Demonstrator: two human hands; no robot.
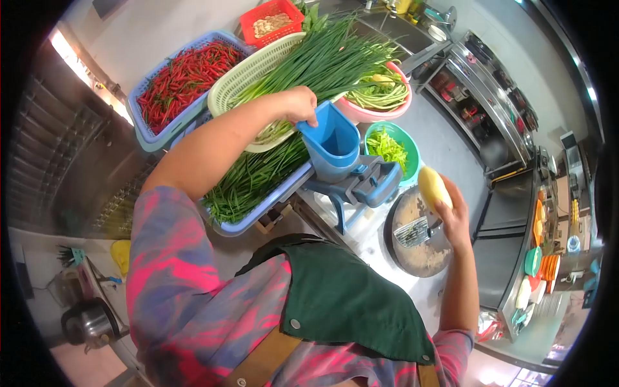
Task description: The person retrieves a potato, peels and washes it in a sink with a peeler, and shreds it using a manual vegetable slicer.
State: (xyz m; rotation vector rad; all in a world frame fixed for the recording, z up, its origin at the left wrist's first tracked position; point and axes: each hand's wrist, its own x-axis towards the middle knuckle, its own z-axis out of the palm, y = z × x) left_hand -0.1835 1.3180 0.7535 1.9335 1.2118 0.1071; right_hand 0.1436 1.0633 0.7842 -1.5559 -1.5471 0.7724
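Observation:
My left hand (pixel 300 107) grips the upper rim of a blue hopper (pixel 330 145), part of a hand-operated vegetable slicer (pixel 367 184) with a grey-blue body and legs. My right hand (pixel 455 209) holds a pale yellow, oblong peeled vegetable (pixel 433 187), its exact kind unclear, above a round wooden chopping board (pixel 412 261). A wide-bladed knife (pixel 411 233) lies on the board, its handle partly behind my right hand. Close to the slicer stands a turquoise bowl (pixel 412 145) with light green cut pieces (pixel 387 147).
Beside the slicer are a blue basket of red chillies (pixel 187 80), a cream basket (pixel 222 90) of long green stalks (pixel 303 64), a blue crate of cut greens (pixel 258 177) and a pink bowl (pixel 403 106). A red basket (pixel 255 19), sink (pixel 400 32) and metal rack (pixel 477 90) stand farther off.

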